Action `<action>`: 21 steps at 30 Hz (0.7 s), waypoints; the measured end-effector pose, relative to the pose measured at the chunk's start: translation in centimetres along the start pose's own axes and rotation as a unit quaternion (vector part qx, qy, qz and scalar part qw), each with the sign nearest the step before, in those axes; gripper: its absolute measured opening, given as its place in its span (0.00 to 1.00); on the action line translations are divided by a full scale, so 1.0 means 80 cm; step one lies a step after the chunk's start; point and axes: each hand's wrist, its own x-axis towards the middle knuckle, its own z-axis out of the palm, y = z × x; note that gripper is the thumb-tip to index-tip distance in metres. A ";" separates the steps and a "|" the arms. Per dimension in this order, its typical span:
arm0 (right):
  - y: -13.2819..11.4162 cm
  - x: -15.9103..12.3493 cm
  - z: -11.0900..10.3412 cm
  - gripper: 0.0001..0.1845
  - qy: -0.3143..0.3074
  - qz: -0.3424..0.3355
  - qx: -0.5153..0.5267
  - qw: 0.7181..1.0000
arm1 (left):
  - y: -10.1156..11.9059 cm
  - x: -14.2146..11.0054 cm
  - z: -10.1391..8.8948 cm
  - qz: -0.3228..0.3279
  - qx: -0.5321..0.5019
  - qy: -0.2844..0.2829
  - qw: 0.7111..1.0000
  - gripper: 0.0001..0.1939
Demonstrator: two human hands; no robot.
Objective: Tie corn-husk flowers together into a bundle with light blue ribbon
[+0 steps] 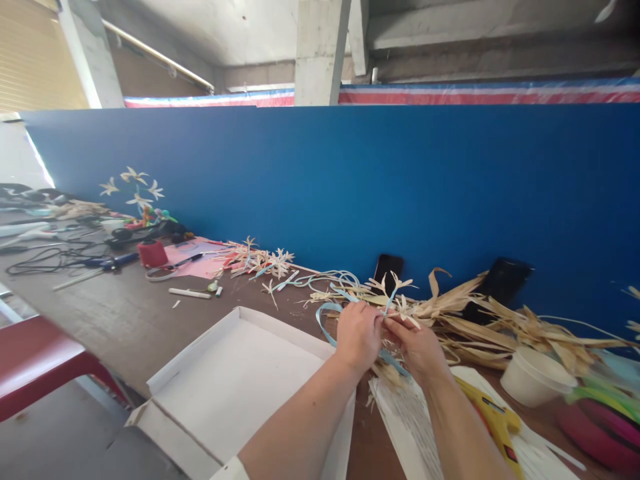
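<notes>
My left hand (358, 335) and my right hand (419, 345) meet above the table, fingers pinched closed around a light-blue-wrapped stem. Pale husk flowers (384, 284) stick up from that stem just above my fingertips. A loop of light blue ribbon (323, 321) curls out to the left of my left hand, and more of it hangs under the fingers. The exact grip on the stem is partly hidden by my fingers. Behind the hands lie dried corn husks (460, 303) in a loose heap.
An open white box (240, 380) lies to the left. At right are a yellow glue gun (493, 420), a white cup (537, 377) and a pink roll (600, 430). Two dark phones (388, 267) lean on the blue partition (320, 180). Finished-looking flowers (280, 262) and red tape (153, 254) lie leftward.
</notes>
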 end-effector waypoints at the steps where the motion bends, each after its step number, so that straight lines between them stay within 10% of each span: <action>1: 0.000 0.000 0.000 0.14 -0.002 -0.001 0.002 1.000 | 0.000 0.000 0.001 -0.002 0.001 0.000 1.000 0.09; 21: 0.000 0.003 -0.001 0.11 0.005 0.002 -0.007 1.000 | 0.008 -0.006 0.003 -0.035 -0.012 0.015 0.999 0.08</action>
